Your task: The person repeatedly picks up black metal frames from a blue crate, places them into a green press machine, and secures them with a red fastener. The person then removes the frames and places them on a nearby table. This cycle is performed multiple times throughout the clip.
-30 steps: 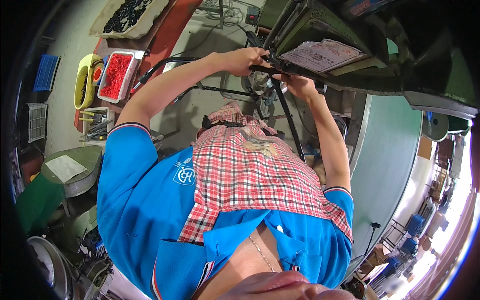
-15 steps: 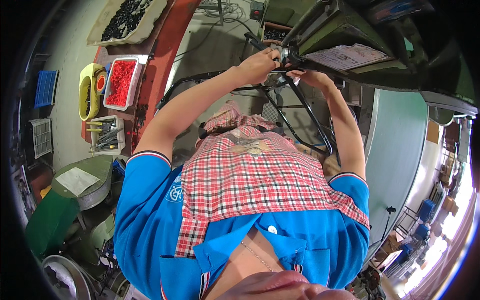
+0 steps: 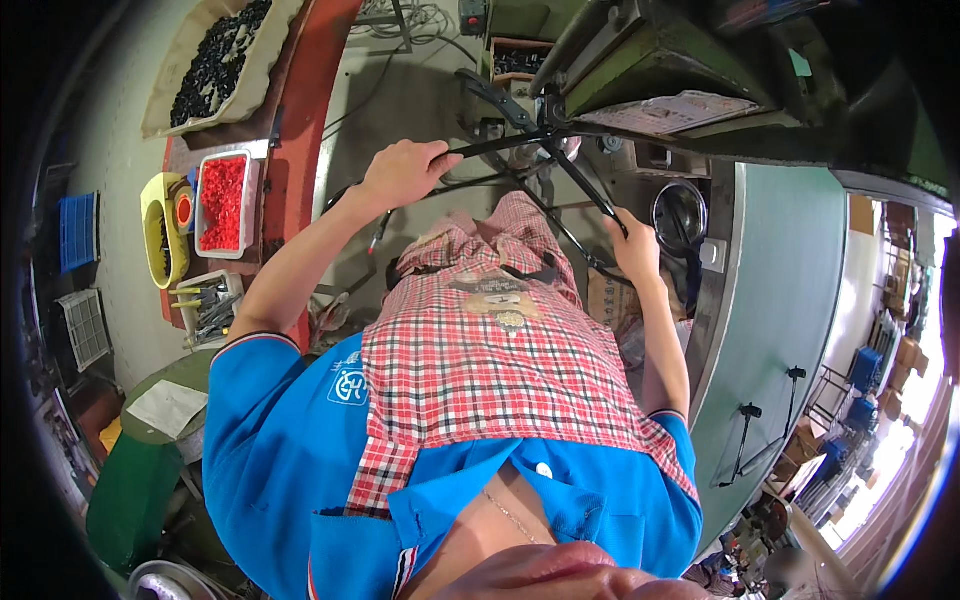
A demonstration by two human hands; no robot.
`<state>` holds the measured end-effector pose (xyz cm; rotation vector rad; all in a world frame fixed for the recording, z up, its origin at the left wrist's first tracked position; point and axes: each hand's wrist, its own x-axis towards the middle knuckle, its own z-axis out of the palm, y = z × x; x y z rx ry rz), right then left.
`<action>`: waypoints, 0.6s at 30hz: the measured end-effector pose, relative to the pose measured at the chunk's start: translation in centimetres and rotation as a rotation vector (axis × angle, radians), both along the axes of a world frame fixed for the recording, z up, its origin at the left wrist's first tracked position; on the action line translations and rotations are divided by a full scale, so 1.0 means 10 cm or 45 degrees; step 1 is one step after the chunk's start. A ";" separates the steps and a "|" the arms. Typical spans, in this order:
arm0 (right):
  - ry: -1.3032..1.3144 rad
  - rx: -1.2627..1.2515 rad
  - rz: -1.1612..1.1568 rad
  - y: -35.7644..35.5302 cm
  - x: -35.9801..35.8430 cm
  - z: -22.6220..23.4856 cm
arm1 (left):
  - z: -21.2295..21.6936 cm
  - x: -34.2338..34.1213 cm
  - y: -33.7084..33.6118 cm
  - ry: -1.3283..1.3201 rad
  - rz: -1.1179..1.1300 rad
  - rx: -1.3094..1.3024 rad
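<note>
A black tubular metal frame [image 3: 587, 186] with several bars joined at a hub lies in front of the green machine [image 3: 660, 75]. My left hand [image 3: 408, 174] is closed round the left end of its upper bar. On the right, my right hand [image 3: 636, 246] grips the frame's slanting bar near its lower end. The joint where the bars meet sits close under the machine's working end. Part of the lower frame is hidden behind my left forearm and the red checked apron [image 3: 490, 370].
To the left, a red-edged bench [image 3: 297, 150] bears a white bin of red parts [image 3: 224, 203], a tray of black parts [image 3: 210, 70], a yellow container [image 3: 160, 225] and a box of tools [image 3: 210, 305]. A green panel [image 3: 785, 290] and a metal bowl [image 3: 680, 215] stand right.
Both hands have left the joint by the machine. My left hand has moved left along the frame, and my right hand has come down nearer my body onto the slanting bar.
</note>
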<state>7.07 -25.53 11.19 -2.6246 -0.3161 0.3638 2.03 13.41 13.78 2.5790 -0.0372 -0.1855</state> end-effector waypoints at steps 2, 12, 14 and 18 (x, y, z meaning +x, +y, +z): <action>-0.045 -0.018 -0.039 0.09 -0.07 0.13 | -0.05 0.03 0.08 0.073 -0.041 -0.105; -0.094 0.123 0.042 -0.05 0.10 -0.03 | -0.03 0.03 0.05 0.102 -0.012 -0.161; -0.054 0.128 0.048 -0.05 0.10 -0.01 | 0.01 0.00 0.01 0.081 -0.013 -0.148; 0.010 0.115 0.036 -0.06 0.13 0.00 | 0.00 0.01 0.03 0.111 -0.004 -0.096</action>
